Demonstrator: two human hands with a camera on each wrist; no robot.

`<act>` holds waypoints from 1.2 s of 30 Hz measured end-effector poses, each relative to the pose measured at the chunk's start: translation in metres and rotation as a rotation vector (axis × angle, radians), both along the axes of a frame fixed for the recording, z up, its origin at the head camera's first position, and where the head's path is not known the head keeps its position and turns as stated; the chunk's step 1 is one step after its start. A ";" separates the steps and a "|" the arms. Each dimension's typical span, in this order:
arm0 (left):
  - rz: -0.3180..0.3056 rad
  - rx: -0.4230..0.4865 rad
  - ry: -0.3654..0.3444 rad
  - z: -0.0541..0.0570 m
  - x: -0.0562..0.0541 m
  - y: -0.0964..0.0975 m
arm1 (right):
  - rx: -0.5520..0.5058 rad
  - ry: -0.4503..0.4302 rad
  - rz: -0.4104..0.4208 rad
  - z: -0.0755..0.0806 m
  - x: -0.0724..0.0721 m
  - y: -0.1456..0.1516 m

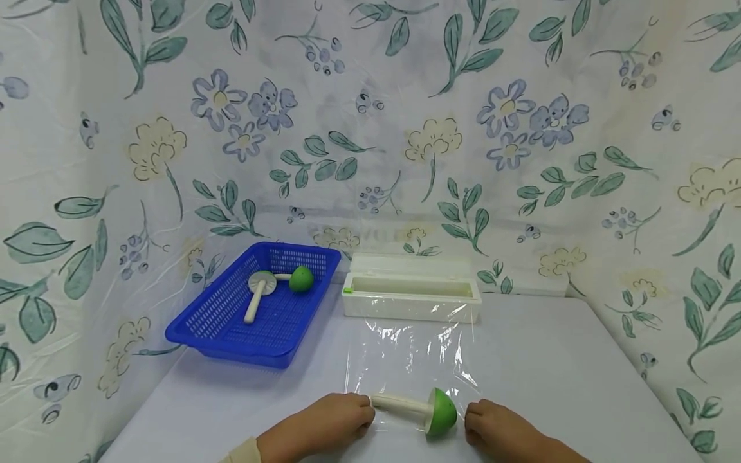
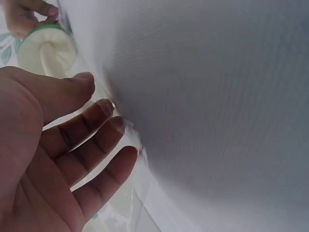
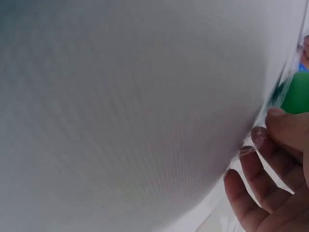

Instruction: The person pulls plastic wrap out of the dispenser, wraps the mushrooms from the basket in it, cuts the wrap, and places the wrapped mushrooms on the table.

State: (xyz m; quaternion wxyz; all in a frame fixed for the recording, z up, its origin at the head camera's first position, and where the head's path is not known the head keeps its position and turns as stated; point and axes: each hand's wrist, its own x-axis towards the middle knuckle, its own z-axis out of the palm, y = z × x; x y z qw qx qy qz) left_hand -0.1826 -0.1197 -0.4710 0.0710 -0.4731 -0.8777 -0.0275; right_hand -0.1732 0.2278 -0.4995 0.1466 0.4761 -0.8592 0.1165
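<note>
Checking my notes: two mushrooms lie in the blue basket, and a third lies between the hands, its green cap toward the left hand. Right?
One slip: in the head view, the third mushroom has its green cap toward the right hand, not the left hand, and it lies between them. Two mushrooms do lie in the blue basket.

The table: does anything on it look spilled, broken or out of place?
Nothing looks spilled or broken. One green-capped mushroom lies apart from the two mushrooms in the blue basket, which may be deliberate. The clear film extending from the white box looks wrinkled, which seems ordinary for thin plastic.
</note>
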 end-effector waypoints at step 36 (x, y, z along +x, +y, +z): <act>0.103 0.006 -0.185 0.002 0.000 -0.006 | -0.018 -0.225 -0.132 0.014 0.004 0.007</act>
